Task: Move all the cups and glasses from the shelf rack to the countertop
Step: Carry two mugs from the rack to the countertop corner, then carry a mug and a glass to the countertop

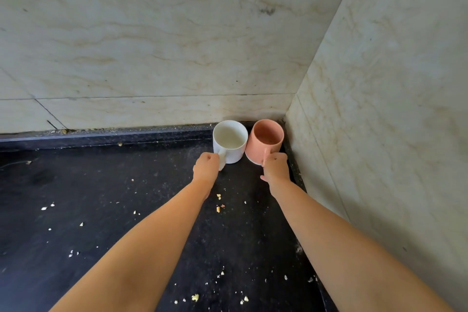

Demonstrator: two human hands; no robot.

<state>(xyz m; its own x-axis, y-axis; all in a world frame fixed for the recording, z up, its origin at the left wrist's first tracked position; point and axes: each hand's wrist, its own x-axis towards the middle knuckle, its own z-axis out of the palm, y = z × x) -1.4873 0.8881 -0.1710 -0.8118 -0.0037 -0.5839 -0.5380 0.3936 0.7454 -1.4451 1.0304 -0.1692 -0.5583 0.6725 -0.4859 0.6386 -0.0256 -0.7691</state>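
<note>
Soft, even daylight here, no hard glare. The marble wall (152, 45) reads bright and pale while the dark bench (88, 197) soaks up the light. Faint shadows pool in the corner. Wide-angle bending curves the edges, and the focus is slightly soft throughout.

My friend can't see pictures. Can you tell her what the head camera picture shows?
Two hands each hold a mug by its handle in the back corner of a black countertop: the left hand on a white mug, the right hand on a pink mug. The mugs stand side by side against pale marble-look walls, and crumbs dot the counter.
</note>
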